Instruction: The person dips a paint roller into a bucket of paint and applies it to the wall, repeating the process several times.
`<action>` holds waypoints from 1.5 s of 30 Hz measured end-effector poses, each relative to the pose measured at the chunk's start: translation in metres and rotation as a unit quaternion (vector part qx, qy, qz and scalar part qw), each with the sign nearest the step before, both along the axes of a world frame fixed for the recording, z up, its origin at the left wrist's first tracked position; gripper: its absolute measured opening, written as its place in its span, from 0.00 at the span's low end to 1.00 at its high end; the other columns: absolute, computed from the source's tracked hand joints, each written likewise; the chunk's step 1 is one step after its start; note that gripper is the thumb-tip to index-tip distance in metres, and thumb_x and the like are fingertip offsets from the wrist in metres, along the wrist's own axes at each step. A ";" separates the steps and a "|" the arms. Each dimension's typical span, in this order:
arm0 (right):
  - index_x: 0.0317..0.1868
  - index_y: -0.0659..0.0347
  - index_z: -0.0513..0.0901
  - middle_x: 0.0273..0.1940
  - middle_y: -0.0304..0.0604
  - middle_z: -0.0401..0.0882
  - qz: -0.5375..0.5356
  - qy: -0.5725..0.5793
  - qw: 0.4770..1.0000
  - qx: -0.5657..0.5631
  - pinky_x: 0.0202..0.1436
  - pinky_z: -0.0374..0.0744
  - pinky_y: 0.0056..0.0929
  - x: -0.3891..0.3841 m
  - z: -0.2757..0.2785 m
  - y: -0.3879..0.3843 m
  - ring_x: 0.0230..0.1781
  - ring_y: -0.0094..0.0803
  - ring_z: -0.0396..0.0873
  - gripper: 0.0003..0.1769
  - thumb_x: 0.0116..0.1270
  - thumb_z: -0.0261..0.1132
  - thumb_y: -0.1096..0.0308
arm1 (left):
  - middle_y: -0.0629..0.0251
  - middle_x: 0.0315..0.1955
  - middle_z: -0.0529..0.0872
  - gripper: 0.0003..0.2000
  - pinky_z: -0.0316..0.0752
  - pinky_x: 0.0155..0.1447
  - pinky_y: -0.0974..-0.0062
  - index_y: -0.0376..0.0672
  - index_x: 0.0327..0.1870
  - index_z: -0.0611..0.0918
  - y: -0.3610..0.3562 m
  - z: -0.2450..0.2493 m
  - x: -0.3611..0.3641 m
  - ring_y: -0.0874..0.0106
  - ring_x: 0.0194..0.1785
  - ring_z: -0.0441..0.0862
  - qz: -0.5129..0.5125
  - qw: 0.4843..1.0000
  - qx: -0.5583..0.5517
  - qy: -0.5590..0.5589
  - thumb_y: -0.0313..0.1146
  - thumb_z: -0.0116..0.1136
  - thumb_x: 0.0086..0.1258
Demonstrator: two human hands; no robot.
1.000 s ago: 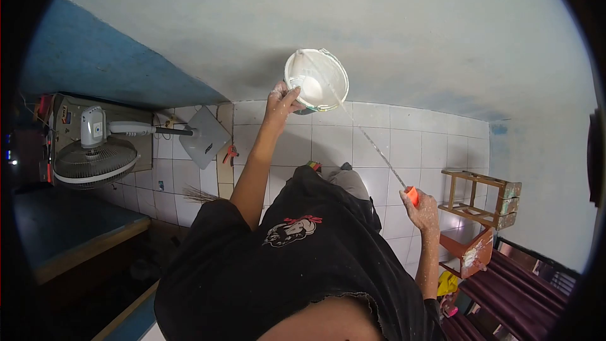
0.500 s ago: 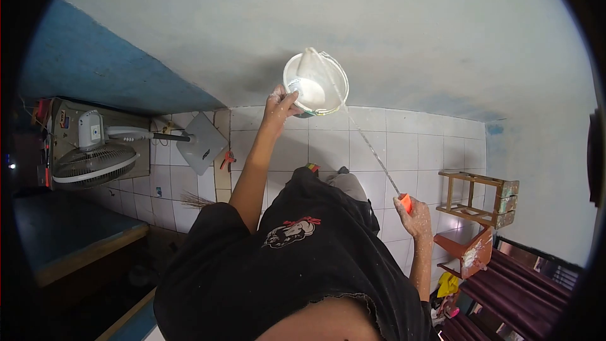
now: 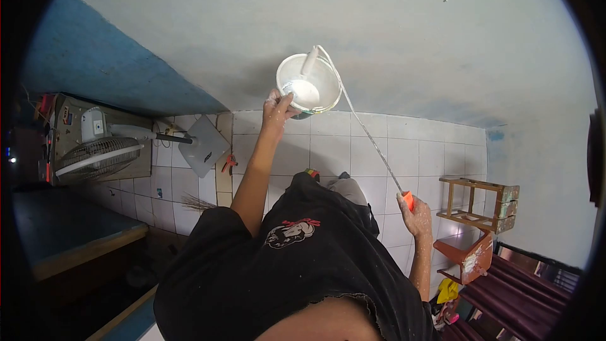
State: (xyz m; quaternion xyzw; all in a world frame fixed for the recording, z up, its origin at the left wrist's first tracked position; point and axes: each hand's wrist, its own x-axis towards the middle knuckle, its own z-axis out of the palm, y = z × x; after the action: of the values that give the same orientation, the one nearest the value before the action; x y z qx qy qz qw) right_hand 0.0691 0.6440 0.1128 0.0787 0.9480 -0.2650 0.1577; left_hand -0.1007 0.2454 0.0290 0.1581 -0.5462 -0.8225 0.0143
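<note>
My left hand (image 3: pixel 278 112) grips the near left rim of a white bucket (image 3: pixel 327 88), thumb inside the edge. White paint (image 3: pixel 305 92) lies at the bucket's bottom. A small white roller (image 3: pixel 309 62) leans at the far inner side of the bucket, above the paint. Its long, paint-specked metal rod bends over the right rim and runs down to an orange handle (image 3: pixel 408 199). Around that handle my right hand (image 3: pixel 416 216) is closed, with paint spots on the skin.
A pale painted wall (image 3: pixel 404 38) rises ahead, blue (image 3: pixel 120 69) on its left part. On the left are a standing fan (image 3: pixel 98 158) and a red-handled tool (image 3: pixel 230 164) on the tiles. A wooden stool (image 3: pixel 476 205) and a brown plastic chair (image 3: pixel 470 259) are on the right.
The bucket has shifted slightly left. The roller's bent rod now arches higher and farther past the right rim, and my right hand has moved slightly right.
</note>
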 end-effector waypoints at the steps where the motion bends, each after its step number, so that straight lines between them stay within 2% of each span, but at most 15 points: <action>1: 0.43 0.63 0.84 0.26 0.56 0.80 0.002 -0.016 1.000 -0.001 0.37 0.77 0.42 0.001 0.004 -0.003 0.31 0.52 0.82 0.27 0.68 0.60 0.43 | 0.61 0.42 0.81 0.10 0.84 0.41 0.79 0.40 0.49 0.73 0.001 0.002 0.001 0.77 0.39 0.83 0.002 1.000 0.002 0.001 0.32 0.56 0.72; 6: 0.42 0.64 0.84 0.24 0.56 0.80 0.035 -0.016 0.999 0.000 0.36 0.77 0.42 0.007 0.003 -0.014 0.29 0.52 0.82 0.27 0.67 0.60 0.43 | 0.61 0.42 0.81 0.11 0.84 0.41 0.78 0.39 0.50 0.72 -0.004 0.000 0.001 0.78 0.37 0.83 -0.015 1.000 -0.010 -0.017 0.32 0.56 0.72; 8: 0.39 0.64 0.84 0.25 0.58 0.81 0.076 -0.020 0.997 0.010 0.38 0.78 0.47 0.007 0.005 -0.012 0.30 0.56 0.82 0.31 0.66 0.59 0.39 | 0.61 0.41 0.81 0.12 0.84 0.41 0.77 0.38 0.51 0.72 -0.004 -0.005 -0.001 0.78 0.36 0.82 -0.028 0.999 -0.011 -0.029 0.32 0.57 0.71; 11: 0.37 0.66 0.84 0.25 0.60 0.81 0.087 -0.028 0.995 0.025 0.37 0.78 0.47 0.008 0.006 -0.005 0.30 0.57 0.82 0.33 0.65 0.59 0.38 | 0.60 0.41 0.81 0.13 0.84 0.41 0.77 0.37 0.51 0.72 -0.005 -0.003 -0.002 0.77 0.35 0.82 -0.019 0.999 -0.025 -0.045 0.32 0.56 0.71; 18: 0.38 0.67 0.83 0.25 0.61 0.81 0.046 -0.024 0.998 0.042 0.38 0.78 0.48 0.007 -0.013 -0.007 0.30 0.58 0.82 0.34 0.66 0.58 0.37 | 0.58 0.41 0.81 0.11 0.83 0.39 0.78 0.36 0.47 0.72 -0.009 -0.021 0.005 0.77 0.35 0.83 -0.030 0.998 -0.038 -0.033 0.32 0.56 0.71; 20: 0.42 0.64 0.84 0.27 0.59 0.81 -0.004 -0.040 0.999 0.022 0.37 0.76 0.45 0.010 -0.015 -0.009 0.32 0.55 0.82 0.30 0.68 0.58 0.41 | 0.58 0.42 0.82 0.10 0.83 0.39 0.78 0.37 0.46 0.72 -0.010 -0.026 0.010 0.76 0.35 0.83 -0.012 0.999 -0.022 -0.032 0.31 0.56 0.71; 23: 0.42 0.64 0.84 0.27 0.59 0.81 -0.026 -0.037 0.999 0.007 0.37 0.76 0.45 0.019 -0.010 -0.009 0.32 0.55 0.81 0.30 0.68 0.58 0.41 | 0.57 0.42 0.82 0.11 0.84 0.40 0.78 0.37 0.48 0.72 -0.012 -0.032 0.012 0.76 0.37 0.84 -0.008 0.999 -0.025 -0.026 0.31 0.55 0.71; 26: 0.42 0.64 0.84 0.27 0.58 0.81 -0.017 -0.046 0.999 0.004 0.37 0.76 0.45 0.024 -0.003 -0.016 0.31 0.55 0.81 0.29 0.68 0.58 0.41 | 0.58 0.42 0.82 0.12 0.84 0.41 0.77 0.36 0.50 0.72 -0.011 -0.022 0.013 0.75 0.38 0.84 -0.015 0.999 -0.025 -0.030 0.31 0.55 0.71; 30: 0.41 0.64 0.84 0.25 0.56 0.80 -0.002 -0.038 0.999 -0.007 0.36 0.76 0.44 0.023 -0.003 -0.016 0.30 0.54 0.81 0.28 0.68 0.59 0.42 | 0.58 0.42 0.82 0.13 0.84 0.40 0.77 0.35 0.52 0.73 -0.013 -0.032 0.008 0.75 0.39 0.84 -0.024 0.999 -0.023 -0.037 0.30 0.55 0.70; 33: 0.40 0.64 0.83 0.24 0.54 0.80 0.049 -0.032 0.998 0.010 0.35 0.76 0.43 0.022 0.001 -0.019 0.28 0.53 0.81 0.27 0.67 0.60 0.43 | 0.59 0.42 0.82 0.12 0.85 0.40 0.76 0.36 0.51 0.73 -0.019 -0.030 0.003 0.75 0.39 0.84 -0.067 0.996 -0.037 -0.046 0.30 0.55 0.70; 35: 0.39 0.62 0.84 0.24 0.56 0.81 0.074 -0.032 0.997 0.016 0.37 0.77 0.46 0.020 0.009 -0.018 0.28 0.54 0.82 0.27 0.67 0.59 0.42 | 0.62 0.37 0.79 0.09 0.85 0.37 0.76 0.36 0.43 0.75 -0.016 -0.024 -0.002 0.75 0.34 0.83 -0.055 0.997 -0.029 -0.042 0.29 0.57 0.67; 41: 0.39 0.64 0.84 0.23 0.58 0.80 0.103 -0.011 0.994 0.035 0.37 0.77 0.48 0.021 0.017 -0.010 0.28 0.55 0.81 0.30 0.67 0.58 0.41 | 0.61 0.37 0.79 0.10 0.85 0.37 0.76 0.35 0.44 0.74 -0.017 -0.032 -0.007 0.76 0.34 0.83 -0.046 0.998 -0.035 -0.036 0.29 0.58 0.67; 45: 0.39 0.65 0.84 0.23 0.59 0.80 0.074 -0.020 0.996 0.053 0.37 0.77 0.48 0.012 0.012 -0.012 0.29 0.56 0.81 0.30 0.68 0.57 0.41 | 0.61 0.37 0.80 0.11 0.85 0.37 0.76 0.35 0.45 0.74 -0.014 -0.021 0.000 0.76 0.32 0.82 -0.036 0.998 -0.039 -0.036 0.30 0.58 0.67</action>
State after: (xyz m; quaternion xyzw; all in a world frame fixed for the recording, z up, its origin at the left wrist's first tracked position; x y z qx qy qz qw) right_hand 0.0814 0.6325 0.1245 0.0217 0.9606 -0.1999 0.1919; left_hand -0.1009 0.2313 0.0082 0.1675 -0.5834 -0.7942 -0.0292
